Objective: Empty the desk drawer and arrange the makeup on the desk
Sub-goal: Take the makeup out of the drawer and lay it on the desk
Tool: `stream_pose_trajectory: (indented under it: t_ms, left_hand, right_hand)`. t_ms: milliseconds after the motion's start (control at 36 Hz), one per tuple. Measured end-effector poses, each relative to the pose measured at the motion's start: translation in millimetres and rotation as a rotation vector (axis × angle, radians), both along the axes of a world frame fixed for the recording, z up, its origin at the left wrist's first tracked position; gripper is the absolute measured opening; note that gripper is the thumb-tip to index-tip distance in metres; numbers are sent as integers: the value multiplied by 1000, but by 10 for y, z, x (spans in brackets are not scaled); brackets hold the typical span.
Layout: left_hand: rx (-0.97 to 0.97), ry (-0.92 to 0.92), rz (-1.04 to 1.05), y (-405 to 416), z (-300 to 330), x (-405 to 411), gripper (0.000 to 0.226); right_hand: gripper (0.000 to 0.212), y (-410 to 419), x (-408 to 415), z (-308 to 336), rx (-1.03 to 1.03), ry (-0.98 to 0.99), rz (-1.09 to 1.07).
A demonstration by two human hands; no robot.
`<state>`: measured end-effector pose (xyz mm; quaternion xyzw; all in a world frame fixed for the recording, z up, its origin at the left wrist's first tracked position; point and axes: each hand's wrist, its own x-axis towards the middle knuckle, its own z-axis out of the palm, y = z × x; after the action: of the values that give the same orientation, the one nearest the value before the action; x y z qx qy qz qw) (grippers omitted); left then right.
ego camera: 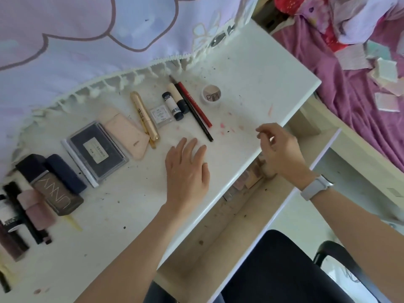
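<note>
Head view has the left hand flat on the white desk, fingers straight and slightly spread, palm down, holding nothing, forearm reaching in from the lower edge. Left of it the makeup lies in a row along the desk: dark palette, gold tube, black pencil, small round pot. Over at the desk's front edge the right hand, watch on the wrist, hovers above the open drawer, fingers loosely curled; whether they pinch anything, I can't tell.
</note>
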<state>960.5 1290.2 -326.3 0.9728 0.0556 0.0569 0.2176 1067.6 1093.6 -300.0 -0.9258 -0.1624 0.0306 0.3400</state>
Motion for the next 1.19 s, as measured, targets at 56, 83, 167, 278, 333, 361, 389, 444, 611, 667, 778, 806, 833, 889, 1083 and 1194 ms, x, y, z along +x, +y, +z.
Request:
stream_pose_trajectory:
  t_ms: [56, 83, 167, 278, 333, 361, 389, 444, 611, 667, 778, 806, 833, 889, 1083, 1194]
  left_hand:
    - [-33, -41, -39, -124, 56, -44, 30]
    - [-56, -62, -79, -206, 83, -69, 29]
    - [-175, -117, -240, -518, 127, -140, 31]
    - [-269, -63, -429, -960, 16, -229, 36]
    - [-243, 65, -468, -1135, -108, -258, 43]
    - [-211, 145, -459, -1195, -180, -260, 47]
    - [-159, 226, -435, -1240, -259, -251, 50]
    - [-20, 364, -377, -1284, -432, -215, 56]
    - [253, 536, -374, -1290, -818, -194, 53]
    - [284, 528, -427, -1272, -850, -249, 53]
    - [214, 361, -464, -1253, -824, -357, 45]
    - [181, 311, -425, -1259, -820, -358, 38]
    - [163, 269, -369, -1264, -822, -344, 31]
    - [171, 269, -266, -1275, -809, -263, 34]
    - [207, 531, -70, -1307, -950, -46, 72]
    - [210, 530, -29, -1351, -933, -51, 71]
  right_hand:
    - [18, -287, -36, -70, -162, 58, -35]
    - [20, -417, -36, -114, -270, 89, -40]
    - [29, -716, 28, -256, -585, 194, 48]
    - [38, -753, 127, -401, -859, 252, 210]
    - [44, -686, 151, -496, -894, 259, 283]
    - [45, -653, 160, -551, -903, 263, 313]
    - [44, -634, 162, -613, -912, 267, 331]
    - [41, -632, 167, -725, -928, 268, 342]
    - [40, -745, 197, -840, -938, 252, 372]
    - [36, -767, 180, -852, -961, 244, 396]
    - [33, -809, 142, -869, -996, 210, 431]
    - [34, -828, 143, -872, -987, 215, 435]
    - [36, -845, 150, -873, -975, 230, 439]
    - [39, -868, 165, -879, -969, 270, 453]
    - [49, -849, 180, -905, -1006, 325, 509]
    - [50, -841, 162, -904, -1007, 302, 515]
